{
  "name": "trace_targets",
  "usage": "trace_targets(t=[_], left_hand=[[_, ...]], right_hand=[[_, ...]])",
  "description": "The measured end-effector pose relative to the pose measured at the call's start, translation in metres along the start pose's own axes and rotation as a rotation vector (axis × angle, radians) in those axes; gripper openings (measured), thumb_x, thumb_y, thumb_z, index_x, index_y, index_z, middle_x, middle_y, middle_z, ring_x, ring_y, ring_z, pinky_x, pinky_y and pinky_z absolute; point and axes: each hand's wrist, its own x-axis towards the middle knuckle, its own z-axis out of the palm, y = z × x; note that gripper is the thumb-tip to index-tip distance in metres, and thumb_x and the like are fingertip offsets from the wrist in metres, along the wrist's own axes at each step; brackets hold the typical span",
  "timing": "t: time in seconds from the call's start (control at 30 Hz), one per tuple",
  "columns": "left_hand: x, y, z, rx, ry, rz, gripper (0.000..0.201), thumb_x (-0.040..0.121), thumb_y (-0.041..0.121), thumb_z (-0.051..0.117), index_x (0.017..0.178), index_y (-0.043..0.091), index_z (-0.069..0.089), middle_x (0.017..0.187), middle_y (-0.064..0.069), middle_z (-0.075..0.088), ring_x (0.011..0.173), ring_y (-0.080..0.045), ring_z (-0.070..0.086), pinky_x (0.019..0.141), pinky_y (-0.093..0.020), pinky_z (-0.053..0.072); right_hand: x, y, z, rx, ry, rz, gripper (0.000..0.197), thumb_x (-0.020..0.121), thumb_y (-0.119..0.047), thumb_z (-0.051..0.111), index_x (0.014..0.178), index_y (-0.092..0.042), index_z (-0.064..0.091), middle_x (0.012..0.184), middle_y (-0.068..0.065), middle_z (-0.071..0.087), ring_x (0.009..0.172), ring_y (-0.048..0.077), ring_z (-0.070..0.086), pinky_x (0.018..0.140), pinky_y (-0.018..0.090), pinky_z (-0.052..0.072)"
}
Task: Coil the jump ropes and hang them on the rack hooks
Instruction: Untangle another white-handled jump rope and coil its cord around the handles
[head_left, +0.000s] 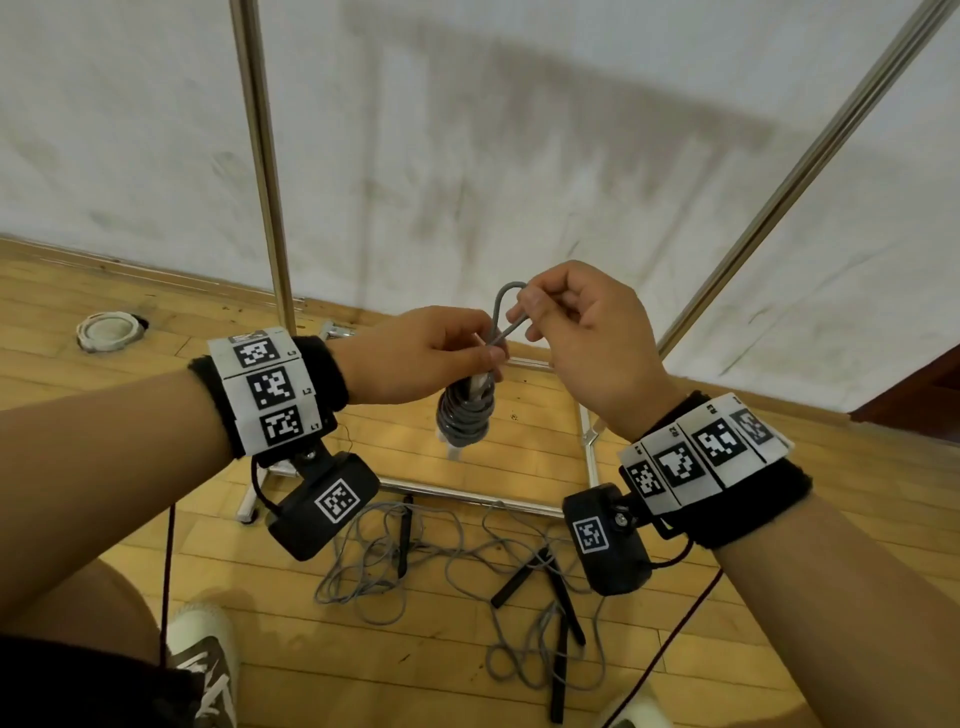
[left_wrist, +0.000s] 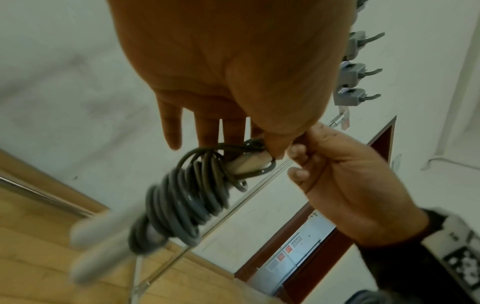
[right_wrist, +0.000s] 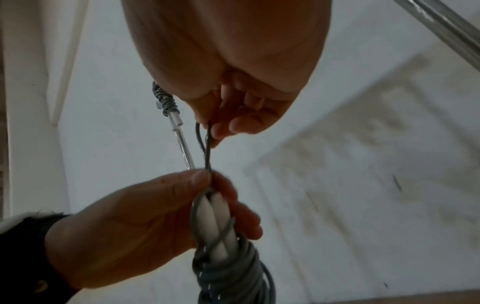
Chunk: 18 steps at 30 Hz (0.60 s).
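Hanging below your left hand (head_left: 415, 358), the coiled grey jump rope (head_left: 464, 418) is pinched at its top between thumb and fingers, white handles inside the wraps. Your right hand (head_left: 587, 332), just beside, pinches the small loop (head_left: 506, 312) rising above it.

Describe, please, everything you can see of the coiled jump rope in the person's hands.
The coiled jump rope is a grey cord wound tightly round its two white handles, which lie side by side. It hangs upright in the air before the rack. The left hand grips its top; the right hand pinches a small loop of cord that sticks up.
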Motion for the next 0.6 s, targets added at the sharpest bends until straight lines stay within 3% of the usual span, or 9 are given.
trace_targets(t=[0.1,0.2,0.27,0.33,0.4,0.47,0.5,0.53,0.6], left_hand=[[0.001,-0.003,-0.001,0.099,0.014,-0.012,0.024,0.098,0.043,0.054,0.107,0.027,0.070,0.098,0.006,0.073,0.092,-0.009,0.067,0.082,-0.024,0.054],[0.005,-0.006,-0.004,0.134,0.067,-0.020,0.021,0.097,0.041,0.059,0.107,0.028,0.072,0.096,0.008,0.074,0.087,-0.001,0.068,0.074,-0.013,0.051],[0.008,-0.009,-0.005,0.206,0.065,-0.024,0.015,0.096,0.041,0.060,0.099,0.032,0.071,0.102,0.010,0.074,0.104,0.003,0.064,0.088,-0.023,0.050],[0.009,-0.012,-0.004,0.291,0.069,-0.025,0.011,0.095,0.041,0.061,0.096,0.035,0.070,0.112,0.011,0.072,0.126,-0.001,0.054,0.102,-0.033,0.045],[0.010,-0.014,-0.004,0.283,0.099,-0.029,0.015,0.094,0.041,0.063,0.098,0.030,0.072,0.099,0.012,0.074,0.106,0.000,0.064,0.092,-0.031,0.051],[0.012,-0.011,-0.006,0.249,0.132,-0.033,0.020,0.091,0.044,0.065,0.100,0.028,0.074,0.085,0.015,0.073,0.082,0.007,0.065,0.072,-0.013,0.049],[0.013,-0.009,-0.009,0.253,0.156,-0.033,0.021,0.089,0.046,0.067,0.100,0.029,0.074,0.084,0.018,0.072,0.081,0.011,0.063,0.068,-0.006,0.043],[0.014,-0.005,-0.013,0.252,0.182,-0.027,0.023,0.087,0.048,0.068,0.101,0.030,0.074,0.088,0.021,0.070,0.084,0.015,0.060,0.069,-0.005,0.040],[0.014,0.007,-0.023,0.130,0.202,0.014,0.027,0.084,0.048,0.071,0.107,0.033,0.071,0.100,0.024,0.068,0.095,0.016,0.059,0.082,-0.009,0.040]], right_hand=[[0.002,-0.003,-0.006,-0.058,0.020,-0.038,0.015,0.098,-0.019,0.056,0.085,-0.028,0.059,0.077,-0.012,0.070,0.067,0.004,0.064,0.065,0.021,0.052],[0.005,-0.010,-0.012,-0.029,0.066,-0.051,0.015,0.098,-0.015,0.054,0.087,-0.024,0.059,0.078,-0.010,0.070,0.064,0.000,0.060,0.057,0.014,0.046],[0.007,-0.015,-0.019,0.013,0.118,-0.068,0.011,0.098,-0.014,0.054,0.089,-0.018,0.060,0.078,-0.008,0.070,0.062,0.000,0.058,0.056,0.016,0.045],[0.010,-0.021,-0.025,0.017,0.123,-0.103,0.009,0.098,-0.014,0.055,0.093,-0.012,0.062,0.079,-0.006,0.070,0.062,0.003,0.060,0.056,0.020,0.049],[0.010,-0.025,-0.027,-0.016,0.093,-0.126,0.010,0.098,-0.015,0.055,0.095,-0.010,0.063,0.080,-0.006,0.071,0.064,0.006,0.064,0.057,0.027,0.053],[0.010,-0.027,-0.029,-0.011,0.090,-0.122,0.010,0.099,-0.015,0.054,0.096,-0.010,0.062,0.082,-0.005,0.071,0.068,0.009,0.066,0.057,0.030,0.056],[0.011,-0.029,-0.030,0.012,0.094,-0.110,0.010,0.099,-0.016,0.054,0.096,-0.011,0.062,0.082,-0.004,0.070,0.070,0.010,0.067,0.056,0.030,0.056],[0.012,-0.030,-0.033,0.037,0.095,-0.097,0.009,0.100,-0.016,0.053,0.096,-0.013,0.061,0.083,-0.003,0.070,0.072,0.011,0.069,0.055,0.029,0.056],[0.016,-0.034,-0.038,0.080,0.087,-0.077,0.008,0.100,-0.014,0.053,0.095,-0.014,0.059,0.085,-0.001,0.071,0.075,0.013,0.070,0.057,0.028,0.057]])
